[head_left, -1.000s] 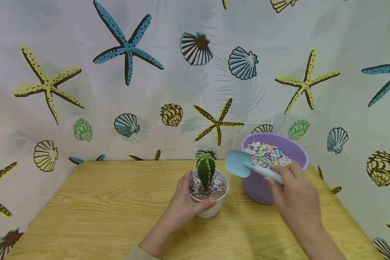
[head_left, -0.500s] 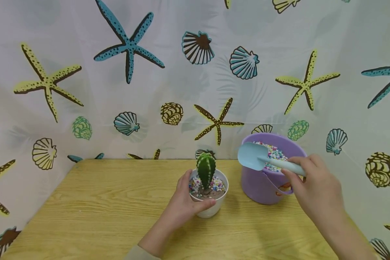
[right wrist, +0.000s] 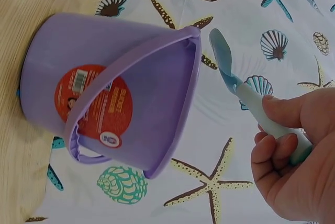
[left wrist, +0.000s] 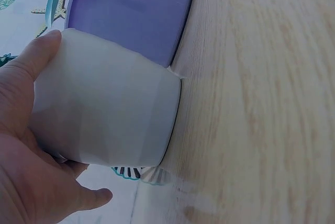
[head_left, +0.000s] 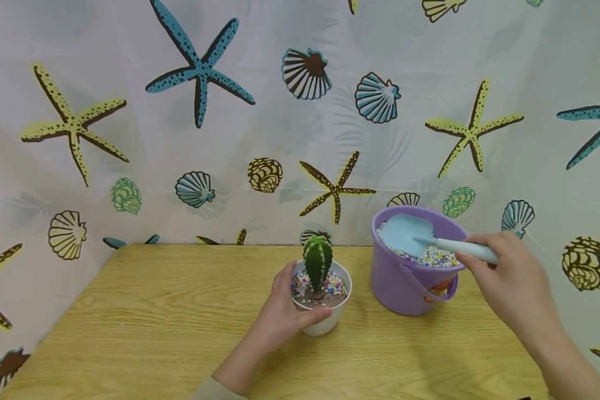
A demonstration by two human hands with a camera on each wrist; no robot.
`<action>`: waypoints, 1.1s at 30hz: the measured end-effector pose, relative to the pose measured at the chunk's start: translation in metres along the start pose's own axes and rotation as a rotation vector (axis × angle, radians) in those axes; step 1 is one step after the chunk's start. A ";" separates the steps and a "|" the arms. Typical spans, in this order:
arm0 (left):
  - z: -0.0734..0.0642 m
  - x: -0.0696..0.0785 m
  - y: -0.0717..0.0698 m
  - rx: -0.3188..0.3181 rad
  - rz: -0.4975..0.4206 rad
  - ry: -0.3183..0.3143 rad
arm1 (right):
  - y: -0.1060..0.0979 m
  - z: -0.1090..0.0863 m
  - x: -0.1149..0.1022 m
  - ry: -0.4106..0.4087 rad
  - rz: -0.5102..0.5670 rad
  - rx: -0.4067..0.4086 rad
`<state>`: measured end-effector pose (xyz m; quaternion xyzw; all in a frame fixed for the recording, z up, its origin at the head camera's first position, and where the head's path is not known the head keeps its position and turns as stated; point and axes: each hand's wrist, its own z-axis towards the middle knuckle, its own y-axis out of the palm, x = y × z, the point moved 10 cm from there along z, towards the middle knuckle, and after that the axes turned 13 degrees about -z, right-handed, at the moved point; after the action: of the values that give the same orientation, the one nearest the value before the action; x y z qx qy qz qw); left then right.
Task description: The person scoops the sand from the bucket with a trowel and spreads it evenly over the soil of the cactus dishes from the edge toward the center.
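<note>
My left hand (head_left: 284, 315) grips a white flowerpot (head_left: 324, 326) that stands on the table, thumb on the near side and fingers round the left. In it a green ribbed cactus (head_left: 317, 261) rises from brown soil partly strewn with coloured pellets. My right hand (head_left: 514, 280) holds a light blue toy shovel (head_left: 409, 233) by its handle. The shovel's blade is over the mouth of a purple bucket (head_left: 397, 286), which is filled with small multicoloured pellets (head_left: 437, 257). In the right wrist view the blade (right wrist: 222, 54) is apart from the bucket rim.
The bucket stands to the right of the flowerpot, its handle (head_left: 425, 289) hanging down at the front. A wooden table (head_left: 155, 322) bears both. Behind it and at the sides hangs a white cloth (head_left: 260, 122) printed with starfish and shells.
My right hand has moved to the right with the shovel, bringing the blade from beside the bucket to above its pellets. My left hand and the flowerpot have stayed in place.
</note>
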<state>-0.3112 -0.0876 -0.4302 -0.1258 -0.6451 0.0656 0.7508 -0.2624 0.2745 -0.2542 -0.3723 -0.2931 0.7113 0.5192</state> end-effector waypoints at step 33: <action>-0.004 0.001 0.000 -0.017 -0.016 -0.020 | 0.021 0.036 0.041 0.043 -0.079 -0.387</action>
<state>-0.3073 -0.0876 -0.4296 -0.1260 -0.6542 0.0554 0.7437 -0.3113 0.3064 -0.2605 -0.4684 -0.4276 0.6128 0.4714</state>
